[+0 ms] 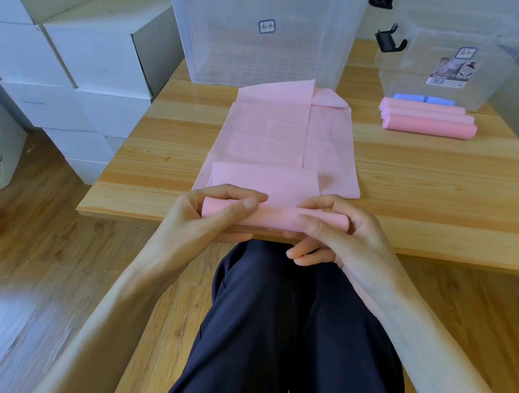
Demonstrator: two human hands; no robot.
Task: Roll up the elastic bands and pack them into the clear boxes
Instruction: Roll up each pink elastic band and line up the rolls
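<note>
Scanning left to right: white cartons (84, 62) stacked on the floor left of the worktop (427, 187). Left hand (215, 214) is curled round the left end of the pink roll (275, 218), thumb on top, fingers over the far side. The roll sits at the near worktop edge, partly overhanging toward the lap. Right hand (340, 232) pinches the right end, thumb and forefinger on it, other fingers tucked under.

Unrolled pink elastic band (273, 140) runs away from the roll toward the big clear box (267, 38) at the far centre; the band lies in overlapping layers w/ a folded corner at the far end. Far right: three finished pink rolls (429, 119) side by side, a blue roll (424, 99) behind them, just in front of the smaller clear box (448, 65). Neither box seems to hold any rolls yet.

Risks, imo: uneven pressure btwn hands could make the roll cone out or telescope. Offset layers may wrap in crooked. Slack grip near the edge might let it spring open or drop off the worktop.
</note>
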